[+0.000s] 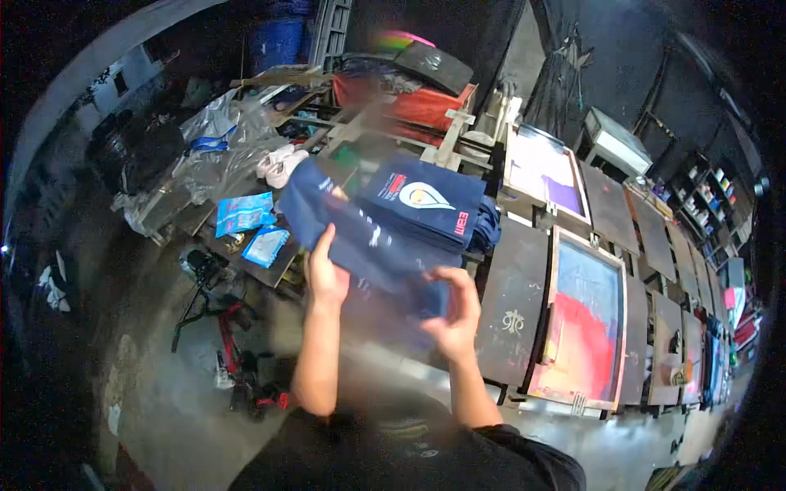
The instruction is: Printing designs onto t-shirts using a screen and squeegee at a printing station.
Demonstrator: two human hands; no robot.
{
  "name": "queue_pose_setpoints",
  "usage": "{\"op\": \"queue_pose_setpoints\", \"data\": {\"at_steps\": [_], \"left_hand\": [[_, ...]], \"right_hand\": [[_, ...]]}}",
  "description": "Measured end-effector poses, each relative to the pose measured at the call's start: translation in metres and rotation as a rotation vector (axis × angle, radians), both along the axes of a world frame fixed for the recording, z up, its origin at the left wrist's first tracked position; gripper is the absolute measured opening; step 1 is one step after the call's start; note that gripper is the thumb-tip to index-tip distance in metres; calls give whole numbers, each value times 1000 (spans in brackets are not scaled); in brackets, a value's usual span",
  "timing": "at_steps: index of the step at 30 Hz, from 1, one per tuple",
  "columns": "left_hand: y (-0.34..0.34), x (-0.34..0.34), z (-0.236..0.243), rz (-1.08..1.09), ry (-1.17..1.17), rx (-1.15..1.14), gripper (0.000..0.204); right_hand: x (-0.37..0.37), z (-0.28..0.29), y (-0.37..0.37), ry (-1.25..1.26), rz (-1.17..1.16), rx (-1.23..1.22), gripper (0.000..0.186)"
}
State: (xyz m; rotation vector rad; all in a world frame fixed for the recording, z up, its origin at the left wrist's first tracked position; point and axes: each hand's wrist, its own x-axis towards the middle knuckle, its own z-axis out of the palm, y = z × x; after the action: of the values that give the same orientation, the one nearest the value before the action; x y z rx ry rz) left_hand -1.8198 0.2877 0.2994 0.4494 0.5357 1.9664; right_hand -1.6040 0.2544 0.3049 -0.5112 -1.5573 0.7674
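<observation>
A navy blue cloth piece with small white marks is spread in front of me, smeared by motion. My left hand is closed on its near left part, the thumb pointing up along the fabric. At the cloth's right end, my right hand curls its fingers and thumb round the blurred edge. Just beyond lies a stack of folded navy fabric pieces, whose top one bears a white drop-shaped print and red lettering. The stack partly overhangs on its right side, where folds bunch up.
To the left, blue-and-white packets, pale pink shoes and clear plastic sheeting lie on a cluttered table. A red-framed bicycle-like object stands below. On my right are printing boards and wooden-framed screens, one with red ink.
</observation>
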Motion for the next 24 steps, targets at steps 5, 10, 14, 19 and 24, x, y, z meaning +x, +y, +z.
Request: {"op": "queue_pose_setpoints", "data": {"at_steps": [5,10,14,19,24], "left_hand": [[36,-37,37,-194,-69,136,39],[26,-87,10,-218,-87,135,38],[31,-108,-84,-207,-204,-99,40],[32,-99,-169,-195,-290,-536,37],[31,-99,-245,-136,-127,-812,35]], "right_hand": [[-26,-22,19,-609,-605,112,93],[-7,-70,26,-399,-899,159,26],[-25,-113,22,-71,-770,-344,15],[-63,-159,-6,-404,-339,-1195,66],[-59,-232,-1,483,-190,-1531,35]]}}
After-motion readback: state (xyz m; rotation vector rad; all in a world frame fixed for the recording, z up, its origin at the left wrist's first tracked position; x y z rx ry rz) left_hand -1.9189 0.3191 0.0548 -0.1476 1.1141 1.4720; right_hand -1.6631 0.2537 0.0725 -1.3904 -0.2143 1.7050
